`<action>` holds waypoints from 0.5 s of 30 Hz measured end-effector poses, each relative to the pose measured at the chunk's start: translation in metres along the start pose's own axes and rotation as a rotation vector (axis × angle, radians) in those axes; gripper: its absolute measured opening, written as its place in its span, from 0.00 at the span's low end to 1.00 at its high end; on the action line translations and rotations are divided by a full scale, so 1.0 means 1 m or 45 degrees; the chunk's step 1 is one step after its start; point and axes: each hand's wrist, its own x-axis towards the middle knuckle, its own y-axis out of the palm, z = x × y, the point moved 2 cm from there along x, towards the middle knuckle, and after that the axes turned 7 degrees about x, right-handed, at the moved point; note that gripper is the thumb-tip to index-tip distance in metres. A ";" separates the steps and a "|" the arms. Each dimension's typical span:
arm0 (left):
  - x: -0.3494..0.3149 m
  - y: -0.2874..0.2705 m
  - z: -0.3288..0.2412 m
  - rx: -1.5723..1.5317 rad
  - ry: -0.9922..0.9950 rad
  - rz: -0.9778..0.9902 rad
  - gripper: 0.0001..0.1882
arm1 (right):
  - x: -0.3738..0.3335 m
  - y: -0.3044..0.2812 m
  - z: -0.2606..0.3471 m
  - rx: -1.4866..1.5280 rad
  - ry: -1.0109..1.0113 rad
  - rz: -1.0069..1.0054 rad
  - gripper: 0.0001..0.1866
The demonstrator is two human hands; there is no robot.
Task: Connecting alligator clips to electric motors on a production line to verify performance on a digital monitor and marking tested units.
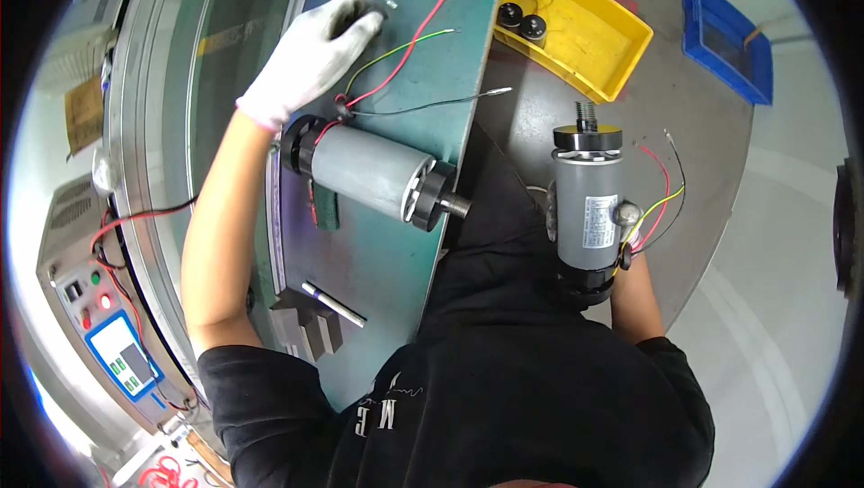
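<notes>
Knit-gloved left hand (315, 52) curls its grip on thin wires (396, 56); right hand, apparently hidden, holds ribbed grey motor (585, 214).

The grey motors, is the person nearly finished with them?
Hard to say. One grey motor already lies on the green mat with its coloured wires spread out. In hand: the gloved left hand reaches among those wires, while the right hand, mostly hidden, holds a second grey motor upright. Left over: two small black parts sit in the yellow bin.
</notes>
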 end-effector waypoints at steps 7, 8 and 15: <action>-0.084 0.038 0.002 0.477 0.028 0.077 0.49 | 0.033 0.063 0.048 -0.697 -0.089 -0.072 0.60; -0.081 0.039 0.004 0.466 0.025 0.042 0.49 | 0.045 0.082 0.059 -0.908 -0.226 -0.071 0.58; -0.107 0.040 -0.018 0.604 0.120 0.227 0.25 | 0.168 0.244 0.054 -2.367 -0.462 0.218 0.47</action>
